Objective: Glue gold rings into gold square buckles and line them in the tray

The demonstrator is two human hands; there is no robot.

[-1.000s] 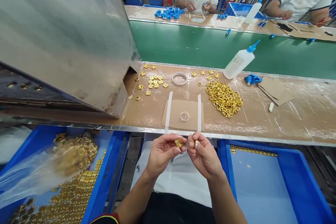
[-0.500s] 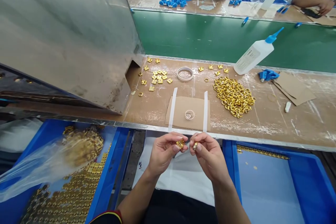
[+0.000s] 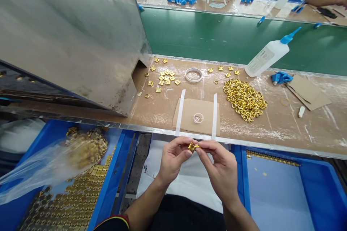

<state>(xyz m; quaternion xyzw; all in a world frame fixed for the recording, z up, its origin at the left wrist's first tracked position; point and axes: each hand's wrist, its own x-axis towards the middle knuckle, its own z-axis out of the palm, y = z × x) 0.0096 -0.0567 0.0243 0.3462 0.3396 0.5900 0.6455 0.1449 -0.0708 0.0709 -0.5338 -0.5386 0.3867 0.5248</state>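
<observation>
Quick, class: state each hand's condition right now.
Left hand: closed, pinching a gold square piece.
Right hand: closed, pinching a gold ring against it.

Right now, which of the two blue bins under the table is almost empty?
The blue bin on the right: it shows a mostly bare floor with one row of gold parts along its far edge. The left blue bin is full of gold pieces.

I see my two hands meet just before the tabletop (image 3: 271,130) edge, left hand (image 3: 173,160) and right hand (image 3: 221,168) pinching one small clasp (image 3: 193,147) between them. Behind them a cardboard pad (image 3: 189,115) lies on the tabletop; a ring pile (image 3: 245,99) sits to its right, a bottle (image 3: 267,57) farther back. Bins (image 3: 114,173) flank my lap.
</observation>
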